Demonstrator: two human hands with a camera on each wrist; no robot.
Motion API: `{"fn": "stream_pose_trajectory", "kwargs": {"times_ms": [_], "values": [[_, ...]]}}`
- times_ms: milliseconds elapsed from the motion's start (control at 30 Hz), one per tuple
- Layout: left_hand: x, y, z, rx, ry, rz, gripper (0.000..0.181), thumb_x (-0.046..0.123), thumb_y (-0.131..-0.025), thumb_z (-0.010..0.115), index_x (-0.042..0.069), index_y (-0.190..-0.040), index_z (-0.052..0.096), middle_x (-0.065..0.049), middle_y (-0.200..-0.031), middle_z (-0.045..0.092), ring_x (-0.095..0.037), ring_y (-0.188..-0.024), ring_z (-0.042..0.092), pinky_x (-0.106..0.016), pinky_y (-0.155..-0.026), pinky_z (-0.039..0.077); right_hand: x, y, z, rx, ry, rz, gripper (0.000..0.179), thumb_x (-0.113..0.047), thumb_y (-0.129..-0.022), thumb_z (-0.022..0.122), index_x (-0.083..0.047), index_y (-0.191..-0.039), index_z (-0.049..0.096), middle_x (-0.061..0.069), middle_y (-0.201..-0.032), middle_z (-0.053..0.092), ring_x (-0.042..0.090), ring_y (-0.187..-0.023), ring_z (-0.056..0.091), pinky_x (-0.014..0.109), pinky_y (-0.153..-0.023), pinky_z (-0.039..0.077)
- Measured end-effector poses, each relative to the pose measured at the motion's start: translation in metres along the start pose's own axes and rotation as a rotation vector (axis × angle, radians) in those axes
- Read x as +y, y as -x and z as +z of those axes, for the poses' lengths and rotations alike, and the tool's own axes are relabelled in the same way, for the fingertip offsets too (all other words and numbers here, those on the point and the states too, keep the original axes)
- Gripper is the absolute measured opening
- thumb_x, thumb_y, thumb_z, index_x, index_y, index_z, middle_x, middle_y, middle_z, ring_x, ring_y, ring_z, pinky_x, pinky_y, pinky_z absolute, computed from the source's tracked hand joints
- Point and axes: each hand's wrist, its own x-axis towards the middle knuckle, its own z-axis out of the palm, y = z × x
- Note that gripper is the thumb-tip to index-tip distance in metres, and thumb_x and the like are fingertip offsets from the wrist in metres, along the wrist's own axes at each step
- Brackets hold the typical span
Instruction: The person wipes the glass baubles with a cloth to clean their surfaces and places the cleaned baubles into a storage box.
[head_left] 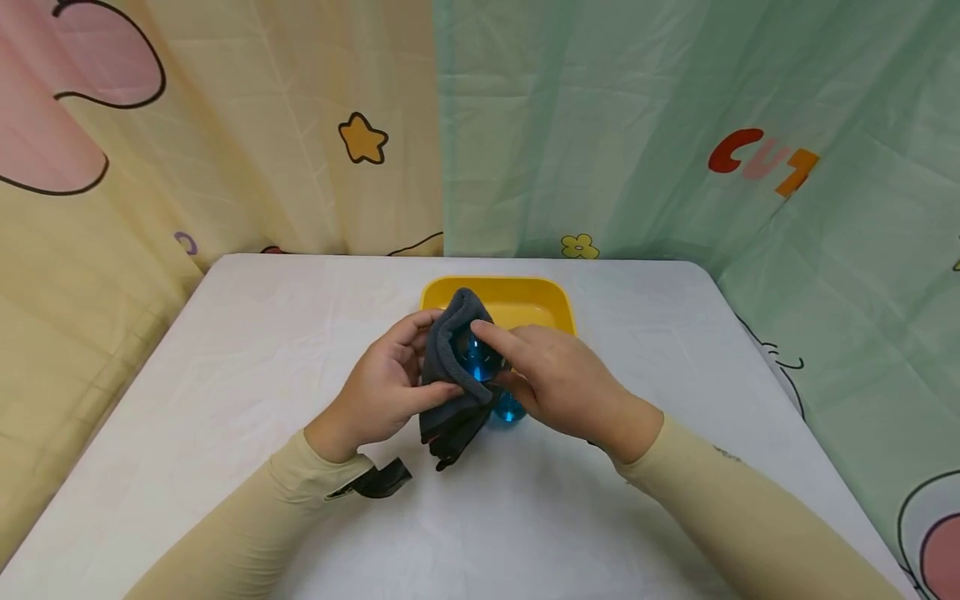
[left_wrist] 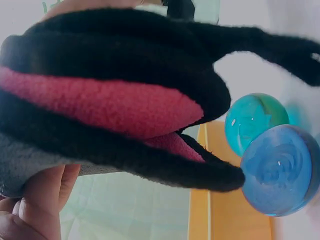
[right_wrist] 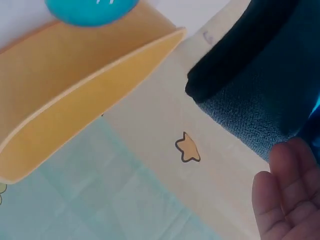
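Cloth [head_left: 442,358], long axis slanting, black end [head_left: 452,432] nearest

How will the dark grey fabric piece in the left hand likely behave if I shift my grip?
The dark grey fabric piece should be floppy, since it bends and folds in the left hand. Its fuzzy surface and pink lining suggest it probably won't be slippery. Nothing rigid shows in the cloth itself, so breakage seems unlikely.

Soft, even light fills the head view, casting faint shadows on the table [head_left: 480,533]. The blue ball [head_left: 480,360] glints brightly. Both wrist views look hazy and slightly soft.
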Motion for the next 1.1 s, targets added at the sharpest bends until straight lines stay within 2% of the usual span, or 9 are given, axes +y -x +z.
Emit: {"fn": "stream_pose_trajectory", "kwargs": {"times_ms": [67, 133, 333, 400, 467, 600, 700, 933, 1100], "values": [[0.0, 0.0, 0.0, -0.008, -0.001, -0.009, 0.071, -0.007, -0.091, 0.077, -0.008, -0.151, 0.038, -0.033, -0.139, 0.059, -0.012, -0.114, 0.069, -0.027, -0.099, 0.06, 0.001, 0.0, 0.0, 0.019, 0.035, -0.022, 0.083, -0.009, -0.087, 0.086, -0.012, -0.154, 0.038, 0.007, -0.094, 0.072, 0.021, -0.081, 0.066, 0.033, -0.076, 0.062], [0.001, 0.0, 0.0, -0.013, -0.004, -0.015, 0.071, -0.008, -0.091, 0.076, -0.008, -0.151, 0.038, -0.032, -0.14, 0.059, -0.012, -0.115, 0.068, -0.027, -0.1, 0.059, 0.001, -0.001, -0.001, 0.001, 0.018, 0.003, 0.08, -0.012, -0.088, 0.086, -0.01, -0.154, 0.04, 0.006, -0.095, 0.073, 0.02, -0.082, 0.067, 0.032, -0.077, 0.062], [0.0, 0.002, 0.002, -0.025, -0.025, -0.032, 0.073, -0.009, -0.09, 0.076, -0.004, -0.152, 0.039, -0.03, -0.142, 0.06, -0.014, -0.117, 0.068, -0.029, -0.101, 0.059, -0.009, -0.001, 0.002, -0.125, -0.372, 0.318, 0.064, -0.021, -0.102, 0.071, 0.001, -0.153, 0.041, 0.004, -0.097, 0.074, 0.012, -0.079, 0.067, 0.026, -0.071, 0.06], [-0.001, 0.003, 0.003, -0.018, -0.037, -0.047, 0.073, -0.008, -0.09, 0.077, -0.003, -0.152, 0.04, -0.029, -0.141, 0.061, -0.014, -0.115, 0.069, -0.029, -0.1, 0.06, -0.011, 0.0, 0.005, -0.13, -0.47, 0.385, 0.055, -0.025, -0.106, 0.064, 0.0, -0.151, 0.043, 0.001, -0.091, 0.073, 0.01, -0.077, 0.064, 0.025, -0.068, 0.058], [-0.002, 0.004, 0.004, -0.007, -0.047, -0.06, 0.073, -0.008, -0.089, 0.078, -0.002, -0.152, 0.041, -0.028, -0.139, 0.062, -0.013, -0.113, 0.069, -0.028, -0.099, 0.06, -0.012, 0.001, 0.008, -0.127, -0.494, 0.405, 0.054, -0.03, -0.108, 0.059, -0.002, -0.151, 0.045, 0.002, -0.096, 0.075, 0.01, -0.08, 0.065, 0.027, -0.073, 0.061], [-0.003, 0.004, 0.004, 0.003, -0.048, -0.042, 0.072, -0.01, -0.089, 0.078, -0.004, -0.15, 0.041, -0.029, -0.138, 0.062, -0.012, -0.114, 0.069, -0.027, -0.099, 0.06, -0.015, 0.001, 0.008, -0.132, -0.422, 0.371, 0.07, -0.03, -0.108, 0.06, -0.002, -0.163, 0.028, 0.009, -0.118, 0.075, 0.015, -0.093, 0.071, 0.034, -0.085, 0.064], [-0.004, 0.003, 0.002, 0.005, -0.032, -0.015, 0.072, -0.011, -0.089, 0.077, -0.006, -0.15, 0.04, -0.03, -0.139, 0.061, -0.014, -0.117, 0.069, -0.027, -0.101, 0.059, -0.014, -0.001, 0.006, -0.139, -0.321, 0.305, 0.08, -0.023, -0.105, 0.067, -0.002, -0.164, 0.018, 0.012, -0.122, 0.072, 0.018, -0.094, 0.072, 0.035, -0.085, 0.064], [-0.001, 0.001, 0.0, -0.003, 0.003, -0.018, 0.073, -0.012, -0.089, 0.076, -0.007, -0.151, 0.038, -0.033, -0.143, 0.057, -0.026, -0.123, 0.067, -0.028, -0.104, 0.057, -0.008, -0.002, -0.001, -0.121, -0.111, 0.19, 0.076, -0.021, -0.097, 0.078, 0.0, -0.155, 0.035, 0.014, -0.126, 0.069, 0.021, -0.099, 0.073, 0.037, -0.091, 0.063], [0.0, 0.0, 0.001, -0.008, 0.011, -0.025, 0.073, -0.014, -0.088, 0.076, -0.007, -0.151, 0.038, -0.036, -0.142, 0.056, -0.016, -0.121, 0.068, -0.028, -0.103, 0.058, -0.006, -0.001, -0.003, -0.104, -0.05, 0.127, 0.074, -0.022, -0.094, 0.081, 0.0, -0.153, 0.04, 0.012, -0.121, 0.072, 0.023, -0.102, 0.071, 0.04, -0.095, 0.062]]}}
